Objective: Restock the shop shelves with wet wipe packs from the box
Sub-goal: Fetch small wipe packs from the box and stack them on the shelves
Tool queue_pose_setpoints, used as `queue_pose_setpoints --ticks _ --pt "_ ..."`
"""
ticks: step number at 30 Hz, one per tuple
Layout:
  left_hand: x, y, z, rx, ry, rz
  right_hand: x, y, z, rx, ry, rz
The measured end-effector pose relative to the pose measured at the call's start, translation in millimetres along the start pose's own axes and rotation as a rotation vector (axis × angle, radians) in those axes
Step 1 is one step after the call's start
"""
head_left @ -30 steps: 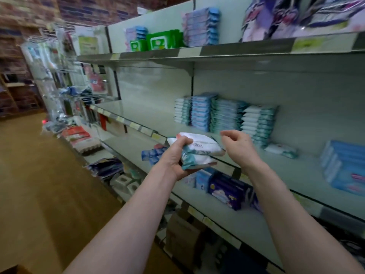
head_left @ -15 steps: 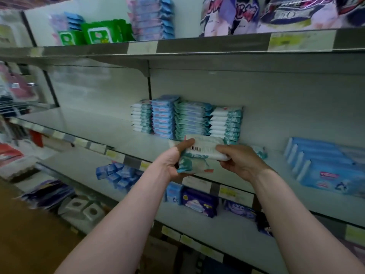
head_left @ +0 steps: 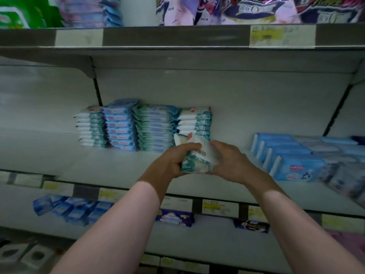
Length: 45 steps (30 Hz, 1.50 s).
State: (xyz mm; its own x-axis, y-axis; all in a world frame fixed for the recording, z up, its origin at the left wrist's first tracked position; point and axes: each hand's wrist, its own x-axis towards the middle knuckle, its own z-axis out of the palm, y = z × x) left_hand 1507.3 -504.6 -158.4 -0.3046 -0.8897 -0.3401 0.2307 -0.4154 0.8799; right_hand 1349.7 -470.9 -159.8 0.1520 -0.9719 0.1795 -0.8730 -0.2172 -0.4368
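A small bundle of white-and-teal wet wipe packs [head_left: 195, 155] is held between both hands over the middle shelf [head_left: 118, 167]. My left hand [head_left: 169, 161] grips its left side, thumb on top near the barcode. My right hand [head_left: 231, 161] grips its right side. The bundle sits just in front of the rightmost stack of matching white-and-teal packs [head_left: 195, 121]. To the left stand three more stacks of wipes [head_left: 122, 125] against the back wall. The box is not in view.
Large blue packs [head_left: 292, 155] fill the shelf to the right. The upper shelf edge [head_left: 177, 36] hangs overhead with goods on it. Below, a lower shelf holds blue packets [head_left: 69, 208] and dark purple packs [head_left: 173, 217]. Bare shelf lies left of the stacks.
The view has swung right and closer to the shelf. Both hands have carried the bundle forward and up to the rightmost stack; my right hand closed on it.
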Motion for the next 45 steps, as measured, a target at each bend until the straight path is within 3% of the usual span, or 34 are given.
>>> queue_pose_setpoints --ticks 6,8,11,13,20,24,30,32,37,42,45 --pt "15 9 32 -0.088 -0.008 0.045 16 28 -4 0.004 0.068 0.053" --pt "20 11 33 -0.132 -0.043 0.039 23 44 -3 0.283 0.169 0.156" --pt "29 11 33 -0.205 -0.042 0.047 35 61 -2 0.916 0.298 0.448" --pt "37 7 30 -0.261 -0.033 0.049 43 70 -1 1.176 0.337 0.580" --pt "73 -11 19 -0.348 0.011 0.075 73 102 22 1.458 0.326 0.693" --pt "86 -21 17 -0.364 -0.028 0.071 83 113 32 1.490 0.396 0.738" --pt "103 -35 11 -0.341 -0.067 0.101 93 123 39 1.441 0.365 0.696" --pt "107 -38 11 -0.341 -0.099 0.106 97 126 42 1.341 0.399 0.690" --pt "116 -45 25 -0.290 -0.159 0.094 104 143 48 0.736 0.391 0.655" --pt "136 -45 53 -0.190 -0.119 0.123 102 150 51 0.560 0.344 0.577" --pt "149 -37 68 -0.123 -0.122 0.132 98 153 46 0.634 0.364 0.530"
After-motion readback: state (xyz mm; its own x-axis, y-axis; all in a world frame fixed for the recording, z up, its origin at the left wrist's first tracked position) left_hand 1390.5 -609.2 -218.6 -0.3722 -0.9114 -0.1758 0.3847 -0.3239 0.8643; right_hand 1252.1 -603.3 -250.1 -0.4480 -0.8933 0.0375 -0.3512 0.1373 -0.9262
